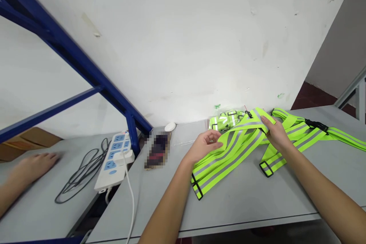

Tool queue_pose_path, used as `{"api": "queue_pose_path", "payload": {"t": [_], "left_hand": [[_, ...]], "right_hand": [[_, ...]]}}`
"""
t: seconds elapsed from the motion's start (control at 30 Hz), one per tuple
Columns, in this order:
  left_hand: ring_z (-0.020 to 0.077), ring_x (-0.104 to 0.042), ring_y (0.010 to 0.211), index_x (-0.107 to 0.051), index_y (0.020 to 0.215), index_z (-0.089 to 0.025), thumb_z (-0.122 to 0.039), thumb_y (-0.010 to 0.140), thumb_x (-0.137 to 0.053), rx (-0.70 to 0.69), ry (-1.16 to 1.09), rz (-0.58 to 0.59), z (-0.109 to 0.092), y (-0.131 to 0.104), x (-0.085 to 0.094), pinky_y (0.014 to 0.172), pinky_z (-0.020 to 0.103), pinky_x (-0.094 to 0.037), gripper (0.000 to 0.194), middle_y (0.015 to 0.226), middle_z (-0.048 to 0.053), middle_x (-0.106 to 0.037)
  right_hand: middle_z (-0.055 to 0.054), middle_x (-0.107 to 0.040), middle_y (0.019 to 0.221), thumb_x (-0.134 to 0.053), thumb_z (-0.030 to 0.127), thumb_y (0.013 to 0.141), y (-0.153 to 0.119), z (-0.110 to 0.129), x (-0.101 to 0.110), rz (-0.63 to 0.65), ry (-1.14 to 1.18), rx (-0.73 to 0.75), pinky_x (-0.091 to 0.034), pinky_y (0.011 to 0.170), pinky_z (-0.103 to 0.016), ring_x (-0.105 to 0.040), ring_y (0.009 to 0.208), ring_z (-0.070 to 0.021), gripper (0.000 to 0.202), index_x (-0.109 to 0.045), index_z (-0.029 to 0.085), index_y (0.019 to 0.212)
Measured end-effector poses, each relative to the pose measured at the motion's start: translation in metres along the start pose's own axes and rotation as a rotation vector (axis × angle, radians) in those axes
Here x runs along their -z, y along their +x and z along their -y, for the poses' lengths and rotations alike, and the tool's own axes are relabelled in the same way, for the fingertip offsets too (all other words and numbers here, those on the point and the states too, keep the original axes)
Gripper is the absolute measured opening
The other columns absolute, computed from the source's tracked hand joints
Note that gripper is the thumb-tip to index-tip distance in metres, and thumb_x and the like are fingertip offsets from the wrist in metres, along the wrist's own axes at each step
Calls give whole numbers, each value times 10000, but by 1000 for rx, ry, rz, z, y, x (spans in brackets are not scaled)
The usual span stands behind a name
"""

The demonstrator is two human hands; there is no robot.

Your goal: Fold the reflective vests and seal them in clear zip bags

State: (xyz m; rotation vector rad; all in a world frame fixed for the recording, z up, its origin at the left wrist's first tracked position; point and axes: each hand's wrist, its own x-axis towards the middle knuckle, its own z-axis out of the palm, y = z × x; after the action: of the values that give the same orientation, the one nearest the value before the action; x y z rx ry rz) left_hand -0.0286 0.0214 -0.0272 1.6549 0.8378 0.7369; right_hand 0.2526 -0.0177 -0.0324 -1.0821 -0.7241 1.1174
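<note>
A neon yellow-green reflective vest (231,151) made of elastic straps with grey stripes and black buckles is bunched in front of me. My right hand (275,134) grips its upper end, thumb on top of the strap. At its left edge, my left hand (204,145) has curled fingers and the thumb against a strap. The lower loops hang down to the table with a black slider. A second reflective vest (300,131) lies spread on the right, partly behind my right hand and forearm. Packed vests in clear plastic (227,119) sit against the wall.
On the grey table (234,202) to my left are a blurred dark phone-like object (158,150) and a white round item (170,126). Further left are a power strip (113,162), a black cable (81,179), a blue frame (74,61) and another person's hand (40,166).
</note>
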Motion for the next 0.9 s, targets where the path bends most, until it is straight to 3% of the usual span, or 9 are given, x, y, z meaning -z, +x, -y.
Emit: {"api": "queue_pose_path", "payload": {"t": [0.1, 0.17, 0.3, 0.37, 0.47, 0.63, 0.77, 0.83, 0.9], "left_hand": [[129, -494, 675, -593, 868, -189, -391, 781, -639, 14, 318, 121, 0, -6, 1, 624, 256, -400, 224, 738, -23, -519], [163, -520, 735, -596, 902, -193, -407, 827, -572, 5, 521, 92, 3, -7, -4, 655, 287, -416, 228, 824, 10, -556], [243, -550, 958, -479, 1209, -209, -464, 853, -552, -34, 693, -15, 12, -5, -21, 792, 365, -454, 444, 1104, 87, -558], [271, -521, 1049, -478, 1192, -213, -499, 812, -612, -101, 784, -22, 13, -4, -27, 865, 404, -442, 495, 1165, 96, -538], [291, -509, 1063, -529, 1085, -220, -472, 793, -649, -152, 971, 16, 12, -4, -36, 954, 482, -383, 404, 1098, 84, -575], [294, -521, 1037, -541, 935, -210, -289, 814, -566, -110, 1127, 17, 11, -6, -42, 1077, 575, -197, 147, 948, 79, -615], [281, -538, 991, -494, 829, -225, -238, 747, -581, -55, 1097, -2, 8, -6, -34, 1046, 542, -255, 121, 929, 60, -611], [260, -561, 912, -469, 818, -226, -233, 759, -558, -21, 1032, -75, 3, -7, -25, 926, 453, -381, 107, 915, 54, -609], [233, -569, 791, -440, 799, -232, -239, 796, -501, 30, 961, -194, -3, -8, -14, 726, 342, -422, 62, 831, 36, -598]], "right_hand": [[-62, -741, 1013, -755, 479, 718, 2, 1, 6, -21, 35, -13, -594, 844, -359, -663, 1033, -276, 400, -700, 207, 1006], [-71, -741, 1014, -746, 486, 724, 5, 2, 10, -37, 41, -16, -594, 854, -358, -660, 1045, -280, 382, -700, 203, 977], [-69, -735, 1034, -738, 483, 731, 9, 5, 16, -79, 36, 0, -608, 823, -356, -665, 1035, -280, 365, -692, 205, 964], [-75, -734, 1037, -735, 480, 735, 9, 6, 18, -104, 11, 0, -619, 786, -357, -670, 1019, -285, 368, -693, 202, 971], [-87, -734, 1034, -736, 481, 732, 9, 7, 18, -151, -56, 17, -627, 725, -356, -678, 992, -298, 383, -696, 199, 988], [-84, -735, 1036, -760, 477, 704, 8, 5, 14, -227, -94, 21, -622, 712, -370, -687, 964, -306, 410, -690, 198, 997], [-73, -737, 1029, -773, 471, 691, 7, 5, 12, -226, -113, -15, -616, 761, -389, -692, 948, -306, 420, -694, 201, 1004], [-71, -741, 1012, -768, 473, 697, 6, 6, 12, -228, -105, -16, -621, 753, -402, -697, 930, -308, 424, -693, 203, 1015], [-73, -745, 990, -754, 479, 710, 5, 7, 11, -227, -93, -20, -627, 729, -405, -702, 911, -311, 417, -696, 201, 1015]]}}
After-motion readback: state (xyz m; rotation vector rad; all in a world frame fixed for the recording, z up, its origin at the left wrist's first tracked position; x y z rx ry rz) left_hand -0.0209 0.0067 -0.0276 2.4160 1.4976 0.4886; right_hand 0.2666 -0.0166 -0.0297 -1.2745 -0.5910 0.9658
